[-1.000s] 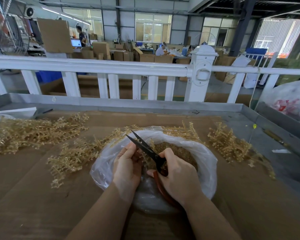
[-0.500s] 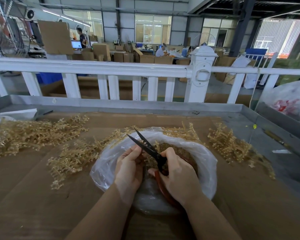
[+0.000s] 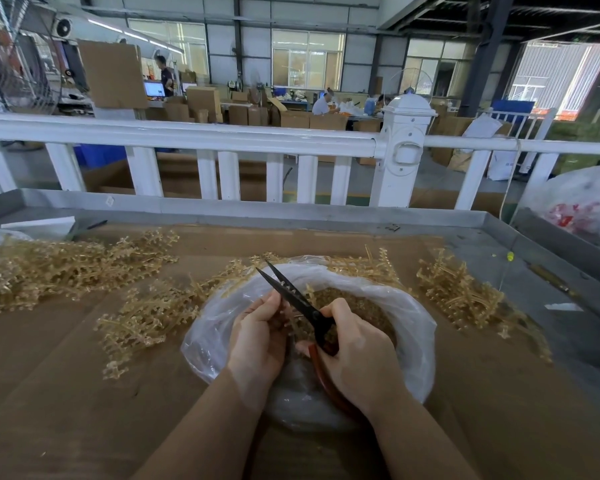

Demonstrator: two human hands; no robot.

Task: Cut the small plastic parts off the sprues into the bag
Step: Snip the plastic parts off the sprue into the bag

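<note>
A clear plastic bag (image 3: pixel 409 327) lies open on the cardboard-covered table, with a heap of small amber parts (image 3: pixel 364 306) inside. Over its mouth my right hand (image 3: pixel 361 358) grips black scissors (image 3: pixel 291 296) with red handles, blades slightly parted and pointing up and left. My left hand (image 3: pixel 257 341) pinches a thin amber sprue (image 3: pixel 293 318) right beside the blades; most of the sprue is hidden by my fingers.
Loose amber sprues lie in piles at the left (image 3: pixel 66 265), centre-left (image 3: pixel 146 317) and right (image 3: pixel 465 292) of the bag. A metal tray rim (image 3: pixel 291 213) and a white railing (image 3: pixel 222 136) close off the far side. A full white bag (image 3: pixel 582 206) sits at the far right.
Both hands stay over the bag. The scissor blades have narrowed slightly, and my left hand has shifted a little on the sprue.
</note>
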